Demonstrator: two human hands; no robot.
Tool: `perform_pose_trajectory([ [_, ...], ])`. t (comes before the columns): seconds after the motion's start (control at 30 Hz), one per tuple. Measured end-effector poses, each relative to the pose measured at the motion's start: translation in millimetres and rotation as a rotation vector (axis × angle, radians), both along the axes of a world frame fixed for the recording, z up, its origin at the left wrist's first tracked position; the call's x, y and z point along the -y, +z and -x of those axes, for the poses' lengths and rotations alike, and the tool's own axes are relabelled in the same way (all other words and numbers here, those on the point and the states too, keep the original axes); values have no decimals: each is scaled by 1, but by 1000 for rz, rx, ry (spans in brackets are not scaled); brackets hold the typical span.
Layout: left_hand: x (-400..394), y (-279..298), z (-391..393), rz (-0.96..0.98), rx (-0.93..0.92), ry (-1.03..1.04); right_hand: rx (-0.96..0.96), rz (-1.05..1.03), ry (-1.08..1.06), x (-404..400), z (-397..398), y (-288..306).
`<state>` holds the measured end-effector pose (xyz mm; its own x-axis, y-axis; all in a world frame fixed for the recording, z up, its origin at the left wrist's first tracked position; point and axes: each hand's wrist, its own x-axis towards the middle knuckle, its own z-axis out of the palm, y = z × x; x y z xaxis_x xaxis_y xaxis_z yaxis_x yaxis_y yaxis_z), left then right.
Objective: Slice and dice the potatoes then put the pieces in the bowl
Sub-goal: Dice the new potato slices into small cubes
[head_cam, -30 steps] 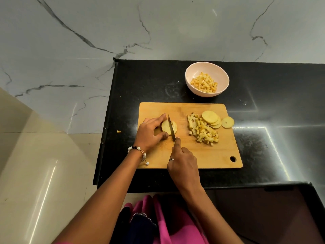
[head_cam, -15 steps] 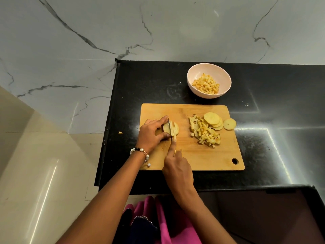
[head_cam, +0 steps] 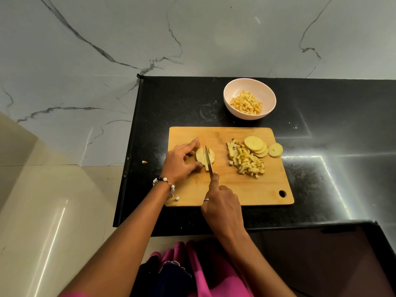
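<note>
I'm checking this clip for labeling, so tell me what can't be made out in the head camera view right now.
- Knife handle: hidden inside the right hand; only the blade of the knife shows.
- Left part of the potato stack: covered by the left hand; slice count unclear.
- Depth of diced pieces in the bowl: only the top layer shows.
- Small scrap on the counter: too small to identify.
- The person's body: cut off by the bottom edge.

Single head-worn wide-angle view, looking forward and down, close above the cutting board (head_cam: 231,189), countertop (head_cam: 321,189) beneath
</note>
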<state>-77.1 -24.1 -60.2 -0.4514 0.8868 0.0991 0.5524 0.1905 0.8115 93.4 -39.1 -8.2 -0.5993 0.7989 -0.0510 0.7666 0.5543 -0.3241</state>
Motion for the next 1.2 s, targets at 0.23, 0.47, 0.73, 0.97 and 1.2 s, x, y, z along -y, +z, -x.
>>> perform_pose_trajectory([
  [0.23,-1,-3,2,-25,-6,50,0,-2,35,-9,12,-8],
  [0.47,-2,-3,0,-26,-43,78,165,-77,14,0,22,-9],
  [0.73,-2,-1,-3,-11,-38,105,134,-101,46,1,28,-14],
  [0.97,-3,-1,-5,-6,-21,131,148,-97,41,24,-4,-17],
  [1.2,-2,0,-4,0,24,146,-15,45,26,28,-9,8],
])
